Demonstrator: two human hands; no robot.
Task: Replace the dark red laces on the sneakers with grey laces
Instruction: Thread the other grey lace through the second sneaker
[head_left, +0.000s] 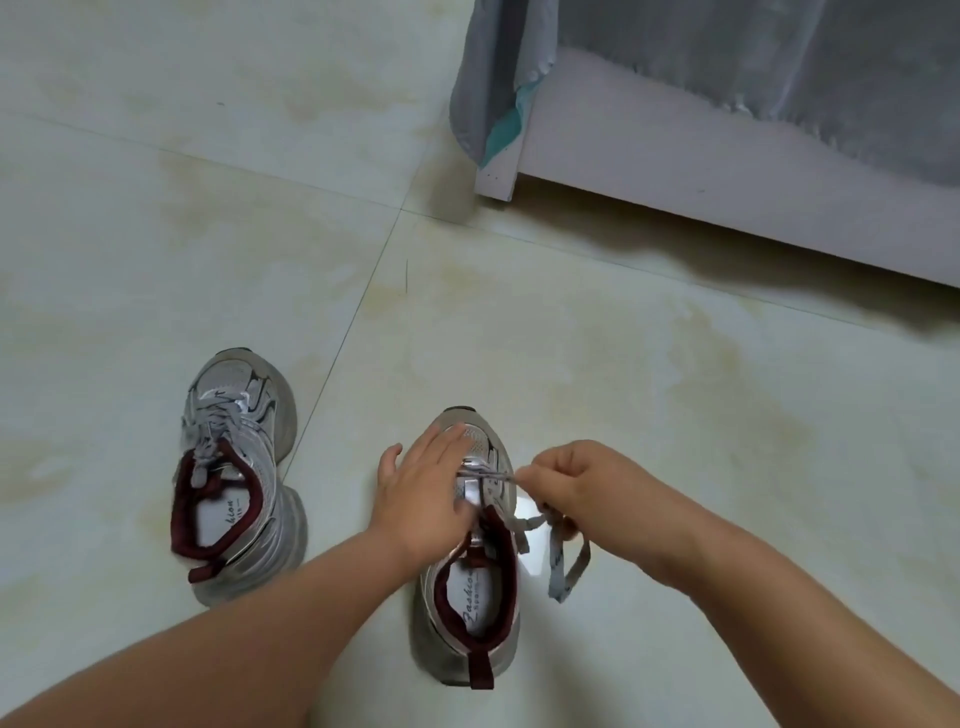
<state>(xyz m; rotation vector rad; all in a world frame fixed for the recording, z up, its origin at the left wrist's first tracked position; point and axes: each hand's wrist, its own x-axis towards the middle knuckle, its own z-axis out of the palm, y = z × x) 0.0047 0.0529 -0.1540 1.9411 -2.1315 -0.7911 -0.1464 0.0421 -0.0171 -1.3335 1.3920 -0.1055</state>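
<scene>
While both shoes stand upright on the tiled floor, toes pointing away from the camera, only the right shoe is being handled. Left hand lies flat across its forefoot, fingers straight and spread, palm pressing down on the upper; thumb sticks out to the left, off the shoe. Right hand sits just right of the same shoe, fingers curled, pinching a thin stretch of grey lace between thumb and forefinger. That stretch runs taut from the pinch leftward to the lower eyelets. Below the right hand the rest of the lace hangs in a loose loop beside the shoe, its flat end dropping toward the floor. The two hands are close together but not touching.

Left shoe stands well apart to the left, untouched. It is laced in grey up to the tongue. Both shoes show a dark red collar lining and heel tab.

Upper right: corner of a pale bed frame, with grey cloth draped over it.
</scene>
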